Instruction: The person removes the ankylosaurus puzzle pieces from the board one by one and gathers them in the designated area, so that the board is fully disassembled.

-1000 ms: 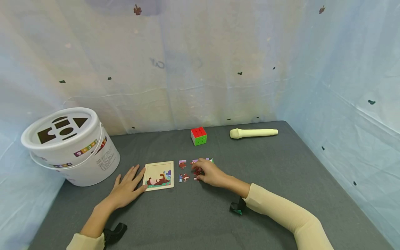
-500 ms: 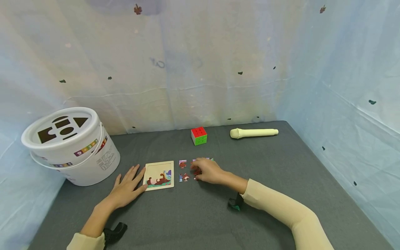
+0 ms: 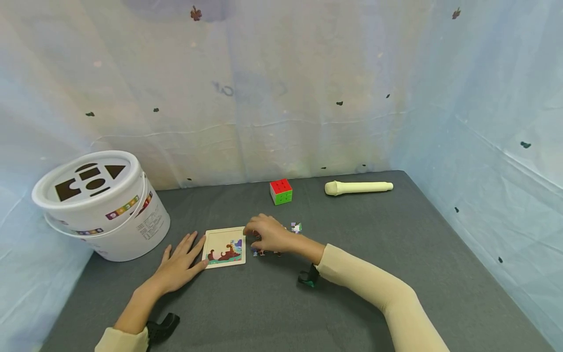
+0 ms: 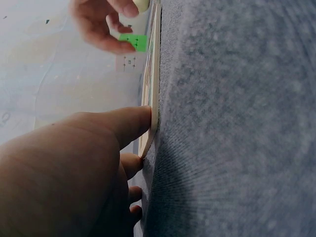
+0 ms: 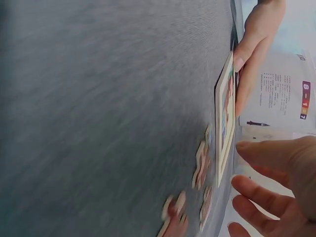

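My left hand (image 3: 179,260) lies with fingers spread at the left side of a wooden puzzle board (image 3: 218,233). In the left wrist view, its thumb (image 4: 133,123) presses the board's edge. The board's recess is partly filled with a brown animal picture. My right hand (image 3: 270,233) hovers over loose puzzle pieces (image 3: 264,253), fingertips near the board's right edge. In the right wrist view, its thumb and fingers (image 5: 259,195) are apart with nothing visible between them. Wooden pieces (image 5: 201,165) lie below it; the hand covers some in the head view.
One loose puzzle piece (image 3: 296,227) shows right of the hand. Behind stand a red-and-green puzzle cube (image 3: 281,191) and, farther right, a pale yellow toy microphone (image 3: 358,188). A white lidded bucket (image 3: 105,210) stands at left on the grey table (image 3: 246,313).
My right hand has lifted from the pieces and moved left toward the board, its fingers spreading apart. The left hand and the board stay where they were.
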### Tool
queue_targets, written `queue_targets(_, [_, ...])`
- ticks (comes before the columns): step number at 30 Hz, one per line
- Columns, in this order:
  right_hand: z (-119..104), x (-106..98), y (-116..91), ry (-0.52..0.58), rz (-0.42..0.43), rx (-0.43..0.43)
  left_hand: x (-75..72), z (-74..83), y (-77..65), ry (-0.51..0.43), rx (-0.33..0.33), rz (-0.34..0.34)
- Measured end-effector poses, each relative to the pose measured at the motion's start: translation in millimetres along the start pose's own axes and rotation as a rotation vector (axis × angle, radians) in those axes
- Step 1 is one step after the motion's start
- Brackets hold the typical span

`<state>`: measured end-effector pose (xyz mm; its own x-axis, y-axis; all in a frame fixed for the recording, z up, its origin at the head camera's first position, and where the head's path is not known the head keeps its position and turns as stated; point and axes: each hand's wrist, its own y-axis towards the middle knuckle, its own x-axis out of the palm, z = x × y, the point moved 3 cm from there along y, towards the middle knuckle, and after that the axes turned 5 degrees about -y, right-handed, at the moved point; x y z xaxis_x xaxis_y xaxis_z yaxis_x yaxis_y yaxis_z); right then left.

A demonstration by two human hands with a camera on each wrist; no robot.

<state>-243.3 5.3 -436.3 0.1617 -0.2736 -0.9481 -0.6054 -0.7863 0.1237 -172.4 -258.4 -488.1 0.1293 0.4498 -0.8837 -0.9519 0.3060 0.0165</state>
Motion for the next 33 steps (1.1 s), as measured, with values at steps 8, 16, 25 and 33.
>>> queue_targets(8, [-12, 15, 26, 0.010, -0.103, -0.049, -1.4, 2.1, 0.6, 0.016, -0.009, -0.013])
queue_targets(16, [-19, 18, 33, 0.123, -0.126, -0.049, 4.6, -7.1, 2.5, 0.018, -0.002, -0.011])
queue_targets(25, [-22, 21, 34, 0.108, -0.130, -0.066, 3.6, -7.2, 2.0, 0.004, 0.015, -0.006])
queue_targets(33, [-23, 23, 34, 0.100, -0.143, -0.056, 1.9, -3.6, 0.5, -0.006, 0.034, 0.036])
